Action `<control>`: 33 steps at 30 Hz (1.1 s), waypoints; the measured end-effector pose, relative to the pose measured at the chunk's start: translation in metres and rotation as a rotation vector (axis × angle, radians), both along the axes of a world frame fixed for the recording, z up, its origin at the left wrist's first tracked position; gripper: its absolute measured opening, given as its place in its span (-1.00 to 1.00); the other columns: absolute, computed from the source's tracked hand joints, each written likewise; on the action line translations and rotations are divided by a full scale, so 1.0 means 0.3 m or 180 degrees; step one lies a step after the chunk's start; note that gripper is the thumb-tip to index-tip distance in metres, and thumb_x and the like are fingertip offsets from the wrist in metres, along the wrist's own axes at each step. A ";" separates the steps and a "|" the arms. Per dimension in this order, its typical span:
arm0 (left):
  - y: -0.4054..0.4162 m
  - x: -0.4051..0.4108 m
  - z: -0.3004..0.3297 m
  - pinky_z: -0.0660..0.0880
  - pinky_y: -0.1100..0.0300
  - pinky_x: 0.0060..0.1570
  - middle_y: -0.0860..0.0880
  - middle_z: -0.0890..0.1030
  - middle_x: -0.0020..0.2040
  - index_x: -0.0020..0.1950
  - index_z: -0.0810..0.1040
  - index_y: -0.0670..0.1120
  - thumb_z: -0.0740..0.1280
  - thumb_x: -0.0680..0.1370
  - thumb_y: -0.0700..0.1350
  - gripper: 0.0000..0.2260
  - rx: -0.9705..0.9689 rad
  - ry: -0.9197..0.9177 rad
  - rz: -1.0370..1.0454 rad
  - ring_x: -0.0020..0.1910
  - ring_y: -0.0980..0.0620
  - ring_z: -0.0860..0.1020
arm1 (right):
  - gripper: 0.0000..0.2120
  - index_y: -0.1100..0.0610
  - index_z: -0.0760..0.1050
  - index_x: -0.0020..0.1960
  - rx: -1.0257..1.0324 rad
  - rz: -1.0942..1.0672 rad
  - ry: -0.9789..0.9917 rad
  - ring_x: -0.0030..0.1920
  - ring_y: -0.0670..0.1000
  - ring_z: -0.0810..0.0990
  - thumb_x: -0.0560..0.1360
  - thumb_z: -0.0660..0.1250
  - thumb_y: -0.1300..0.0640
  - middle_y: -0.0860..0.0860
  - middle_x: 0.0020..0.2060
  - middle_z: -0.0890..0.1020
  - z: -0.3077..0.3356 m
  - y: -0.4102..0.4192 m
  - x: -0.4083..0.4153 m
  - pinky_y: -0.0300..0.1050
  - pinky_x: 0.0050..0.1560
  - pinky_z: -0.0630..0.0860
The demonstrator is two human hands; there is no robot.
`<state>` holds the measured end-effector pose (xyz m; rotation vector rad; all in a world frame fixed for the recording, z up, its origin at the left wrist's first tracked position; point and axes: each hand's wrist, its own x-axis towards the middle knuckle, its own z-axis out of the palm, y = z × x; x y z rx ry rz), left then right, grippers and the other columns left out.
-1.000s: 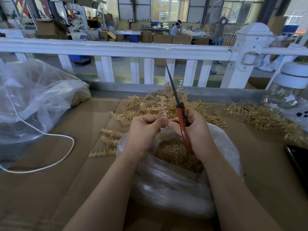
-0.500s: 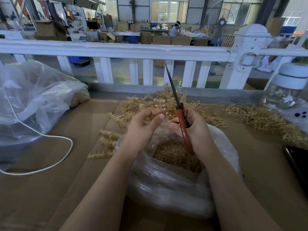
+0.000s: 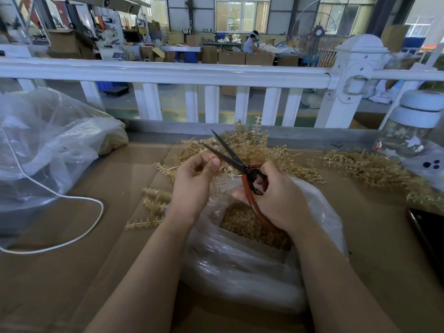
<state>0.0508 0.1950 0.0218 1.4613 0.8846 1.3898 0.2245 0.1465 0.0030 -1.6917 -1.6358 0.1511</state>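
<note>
Here, above the middle of the desk (image 3: 72, 272), the right grip (image 3: 276, 198) curls round the orange handles of the scissors (image 3: 236, 162), blades parted and aimed at the far edge. The left grip (image 3: 194, 181), wrist raised, pinches a thin gold sprig (image 3: 229, 174) between thumb and forefinger, just beside the blades' pivot, over the clear bag (image 3: 240, 272).

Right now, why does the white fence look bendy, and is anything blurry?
Head view: the wide lens bows the white railing; the windows glare bright behind; the scissors in the right hand and the plastic sprig the left hand pinches look sharp.
</note>
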 end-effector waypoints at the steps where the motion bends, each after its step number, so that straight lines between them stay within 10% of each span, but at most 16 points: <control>1: 0.001 -0.001 0.000 0.48 0.34 -0.09 0.06 0.61 -0.24 -0.11 0.58 -0.21 0.31 0.61 -0.22 -0.88 -0.0040 -0.0033 0.0012 -0.19 0.15 0.53 | -0.44 -0.16 0.29 -0.13 0.0019 0.0019 -0.0110 -0.22 -0.25 0.52 0.23 0.32 -0.59 -0.22 -0.26 0.53 0.000 -0.002 0.001 -0.26 -0.33 0.37; 24: -0.001 0.000 0.002 0.49 0.32 -0.04 0.05 0.67 -0.21 -0.17 0.64 -0.11 0.32 0.57 -0.30 -0.83 -0.0262 -0.0142 -0.0253 -0.15 0.16 0.58 | -0.42 -0.09 0.37 -0.10 0.0289 -0.0106 -0.0485 -0.28 -0.27 0.49 0.27 0.26 -0.59 -0.23 -0.31 0.52 0.006 -0.013 -0.006 -0.32 -0.41 0.33; 33: 0.003 0.008 -0.010 0.41 0.12 0.14 -0.15 0.59 -0.07 0.04 0.53 -0.44 0.34 0.55 -0.27 -0.79 -0.0503 -0.0546 -0.0402 -0.05 0.01 0.51 | -0.40 -0.12 0.35 -0.14 0.0395 -0.0090 -0.0459 -0.36 -0.25 0.47 0.23 0.17 -0.64 -0.21 -0.38 0.50 0.001 -0.014 -0.010 -0.33 -0.45 0.25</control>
